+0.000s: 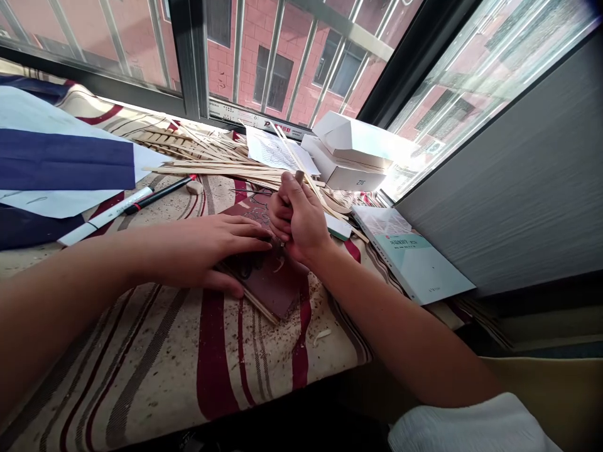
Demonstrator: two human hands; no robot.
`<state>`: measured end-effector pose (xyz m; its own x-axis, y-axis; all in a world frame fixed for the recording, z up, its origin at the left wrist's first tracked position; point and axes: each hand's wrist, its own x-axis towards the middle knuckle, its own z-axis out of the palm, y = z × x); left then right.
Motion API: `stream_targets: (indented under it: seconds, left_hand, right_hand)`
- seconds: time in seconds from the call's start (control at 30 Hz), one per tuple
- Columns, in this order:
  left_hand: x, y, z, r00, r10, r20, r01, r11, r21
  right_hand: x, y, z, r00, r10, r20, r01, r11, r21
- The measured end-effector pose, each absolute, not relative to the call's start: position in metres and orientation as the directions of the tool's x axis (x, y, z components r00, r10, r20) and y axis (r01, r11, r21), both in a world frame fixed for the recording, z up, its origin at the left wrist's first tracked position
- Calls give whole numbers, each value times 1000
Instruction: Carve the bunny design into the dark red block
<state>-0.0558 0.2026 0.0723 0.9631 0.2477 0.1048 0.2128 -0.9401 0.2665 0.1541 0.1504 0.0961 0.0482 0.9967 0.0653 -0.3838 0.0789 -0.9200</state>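
Note:
A dark red-brown board [287, 289] with carved lines and dark outlines lies on the striped cloth. My left hand [211, 248] rests on its left part, fingers stretched out flat and the thumb by the near edge. Wrapped in a fist, my right hand [301, 220] grips a carving tool [299, 177] above the board. Only the tool's wooden handle end pokes out over the fist; its tip is mostly hidden by the hands. My left fingertips come close to the right fist at the tool's lower end. Small shavings and crumbs lie around the board.
Thin wooden strips [211, 168] pile up behind the board, beside a paper drawing [268, 150] and a white box [351, 166]. A book [414, 254] lies right. A white marker [106, 216], a black pen [160, 194] and paper sheets [61, 157] lie left. A barred window stands behind.

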Motion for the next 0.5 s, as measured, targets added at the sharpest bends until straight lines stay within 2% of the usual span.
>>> stream_targets:
  seconds: [0.17,0.3,0.4,0.5]
  left_hand:
    - [-54,203,72,964,239,114,204,-945,255]
    - [-53,203,74,967,221,125,185,-951,249]
    - [-52,204,76,972,202,118,172,-960,223]
    - [-51,205,77,976,187,111,161,-965,208]
  right_hand:
    - [149,150,92,115,990,82,-353,118,-928]
    - [143,154,84,184,971,155,-330,210,-920]
    - [146,157,80,99,979,176,-299,198,-934]
    - [153,160,81,-46,993,106,-276,89,-957]
